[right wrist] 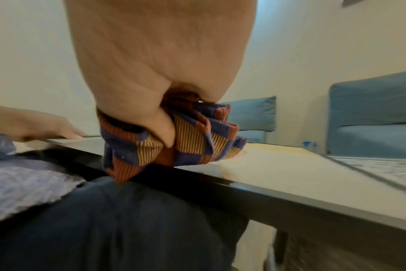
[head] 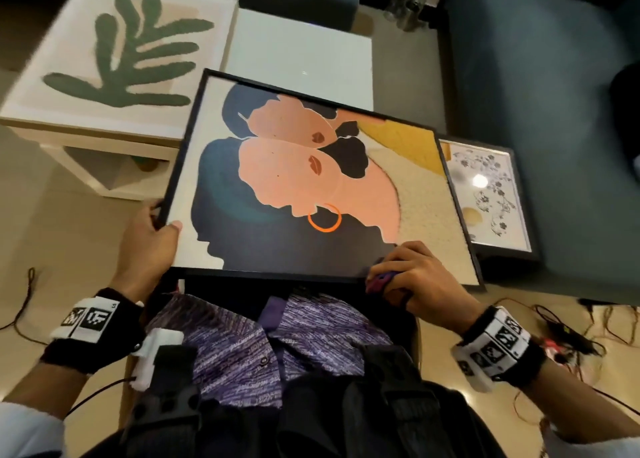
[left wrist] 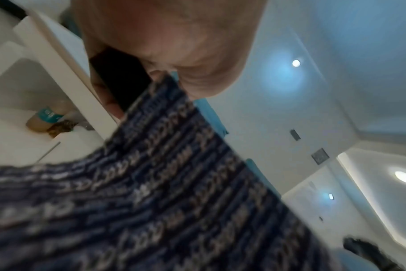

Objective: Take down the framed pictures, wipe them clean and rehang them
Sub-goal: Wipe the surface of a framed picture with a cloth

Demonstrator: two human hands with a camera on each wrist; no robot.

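A black-framed picture of two faces (head: pixel 294 180) lies tilted across my lap. My left hand (head: pixel 152 236) grips its near left corner, thumb on the glass. My right hand (head: pixel 412 274) holds a bunched checked cloth (right wrist: pixel 186 135), blue, orange and yellow, pressed on the picture's near edge (right wrist: pixel 278 183). In the left wrist view my palm (left wrist: pixel 165 45) wraps the dark frame edge (left wrist: pixel 121 80). A leaf picture in a pale frame (head: pixel 117 55) lies on a white table. A black-framed floral picture (head: pixel 488 194) lies on the sofa seat.
The white side table (head: pixel 301 49) stands ahead, with a cup (left wrist: pixel 46 117) on its lower shelf. A teal sofa (head: pixel 540 76) runs along the right, bottles (head: pixel 412 4) beside it. Cables (head: pixel 568 329) trail over the floor at right and left.
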